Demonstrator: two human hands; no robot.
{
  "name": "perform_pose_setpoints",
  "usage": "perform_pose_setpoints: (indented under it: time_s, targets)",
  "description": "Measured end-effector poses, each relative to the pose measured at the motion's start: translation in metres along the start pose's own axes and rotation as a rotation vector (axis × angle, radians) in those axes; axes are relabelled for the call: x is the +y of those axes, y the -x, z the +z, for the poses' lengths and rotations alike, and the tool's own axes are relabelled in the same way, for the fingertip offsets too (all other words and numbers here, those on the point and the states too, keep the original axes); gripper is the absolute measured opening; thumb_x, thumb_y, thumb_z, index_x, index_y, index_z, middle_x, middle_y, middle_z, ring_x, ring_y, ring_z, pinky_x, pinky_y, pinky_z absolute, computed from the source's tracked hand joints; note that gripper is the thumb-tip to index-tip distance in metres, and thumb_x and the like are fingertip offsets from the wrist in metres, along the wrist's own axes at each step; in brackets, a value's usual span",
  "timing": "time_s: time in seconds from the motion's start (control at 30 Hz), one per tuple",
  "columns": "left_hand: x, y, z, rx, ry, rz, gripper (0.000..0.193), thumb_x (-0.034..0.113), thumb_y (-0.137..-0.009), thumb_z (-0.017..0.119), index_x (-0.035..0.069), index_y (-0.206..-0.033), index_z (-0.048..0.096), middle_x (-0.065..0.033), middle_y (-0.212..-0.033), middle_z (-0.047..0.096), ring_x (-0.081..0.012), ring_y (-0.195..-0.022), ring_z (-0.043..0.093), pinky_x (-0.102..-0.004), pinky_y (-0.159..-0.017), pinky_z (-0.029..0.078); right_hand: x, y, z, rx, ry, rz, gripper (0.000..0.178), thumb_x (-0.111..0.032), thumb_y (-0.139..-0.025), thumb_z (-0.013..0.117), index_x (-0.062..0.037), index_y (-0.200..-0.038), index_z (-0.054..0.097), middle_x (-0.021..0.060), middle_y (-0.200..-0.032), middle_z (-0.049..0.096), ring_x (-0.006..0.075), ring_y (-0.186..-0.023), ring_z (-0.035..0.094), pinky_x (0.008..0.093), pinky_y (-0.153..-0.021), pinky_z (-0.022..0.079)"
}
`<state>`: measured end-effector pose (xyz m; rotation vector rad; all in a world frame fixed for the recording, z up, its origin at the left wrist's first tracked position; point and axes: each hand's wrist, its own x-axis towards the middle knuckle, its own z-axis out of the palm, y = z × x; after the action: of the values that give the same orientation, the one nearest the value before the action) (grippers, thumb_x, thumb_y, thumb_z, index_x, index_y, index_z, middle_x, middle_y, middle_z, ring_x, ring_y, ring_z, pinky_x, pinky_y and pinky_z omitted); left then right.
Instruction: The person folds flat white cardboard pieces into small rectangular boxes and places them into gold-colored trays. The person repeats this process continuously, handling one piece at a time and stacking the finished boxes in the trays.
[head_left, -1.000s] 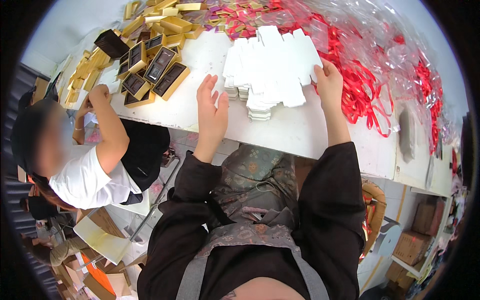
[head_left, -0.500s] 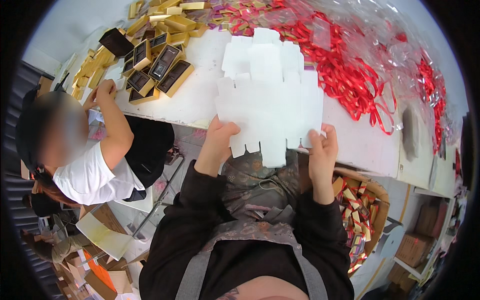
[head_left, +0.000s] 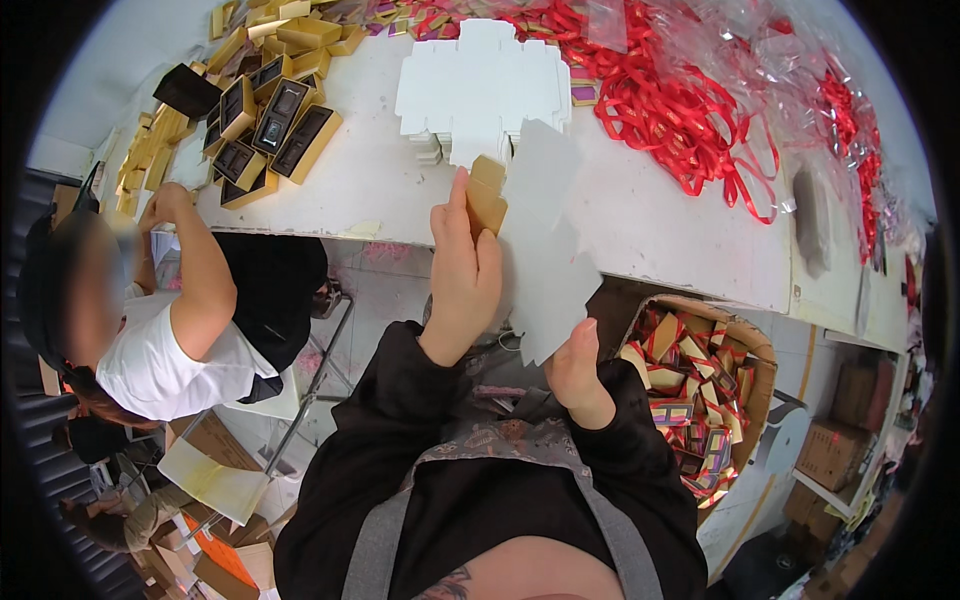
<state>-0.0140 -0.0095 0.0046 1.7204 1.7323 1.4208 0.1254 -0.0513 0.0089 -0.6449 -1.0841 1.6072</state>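
Between my hands is a flat box blank (head_left: 545, 235), pale white on its broad face and tilted, with notched edges. A gold-coloured flap (head_left: 487, 195) of it is folded over beside my left index finger. My left hand (head_left: 462, 270) grips the blank's left edge, thumb against the gold flap and fingers pointing up the card. At the lower corner my right hand (head_left: 580, 378) holds the blank with its thumb raised; the other fingers are partly hidden. Beyond them, a stack of white box blanks (head_left: 480, 85) lies on the white table (head_left: 375, 185).
Gold boxes with dark inserts (head_left: 270, 130) are piled at the left. Red ribbons (head_left: 680, 120) and clear plastic bags (head_left: 740, 50) cover the far right. A carton (head_left: 765, 375) of ribboned boxes stands below the table. A seated person (head_left: 170, 350) works at my left.
The blank has been turned and folded, so a gold flap now shows. It has come away from the stack, which is now visible behind. My right hand has moved left and toward me.
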Motion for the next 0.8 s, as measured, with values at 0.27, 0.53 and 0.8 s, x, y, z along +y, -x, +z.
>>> perform_pose_setpoints:
  time_s: [0.27,0.53,0.8]
  targets:
    - [0.036,0.041,-0.017,-0.315,0.163,-0.172,0.036,0.015,-0.086,0.057,0.001,-0.115,0.042,-0.0208,-0.082,0.06,-0.0384,-0.073,0.061,-0.041,-0.063,0.049,-0.014,-0.028,-0.035,0.317,0.555,0.172,0.026,-0.01,-0.088,0.062,0.0015,-0.11,0.054,0.0012,-0.089,0.061,0.0045,-0.073,0.053,0.0189,-0.064,0.045]
    - [0.026,0.054,-0.008,-0.359,0.314,-0.479,0.047,0.01,-0.087,0.048,0.001,-0.13,0.032,-0.0244,-0.086,0.06,-0.0407,-0.073,0.06,-0.0463,-0.064,0.048,-0.004,0.016,-0.037,0.218,0.908,0.014,0.033,-0.01,-0.095,0.047,0.0013,-0.126,0.047,0.011,-0.087,0.063,0.016,-0.066,0.058,0.027,-0.06,0.047]
    - [0.07,0.054,-0.004,-0.375,0.213,-0.327,0.057,0.007,-0.086,0.044,0.003,-0.141,0.026,-0.0239,-0.124,0.05,-0.0353,-0.102,0.057,-0.0374,-0.085,0.047,0.013,0.029,-0.008,0.423,1.069,-0.293,0.037,-0.009,-0.095,0.046,0.0004,-0.131,0.044,0.0208,-0.109,0.063,0.0298,-0.089,0.067,0.0347,-0.074,0.052]
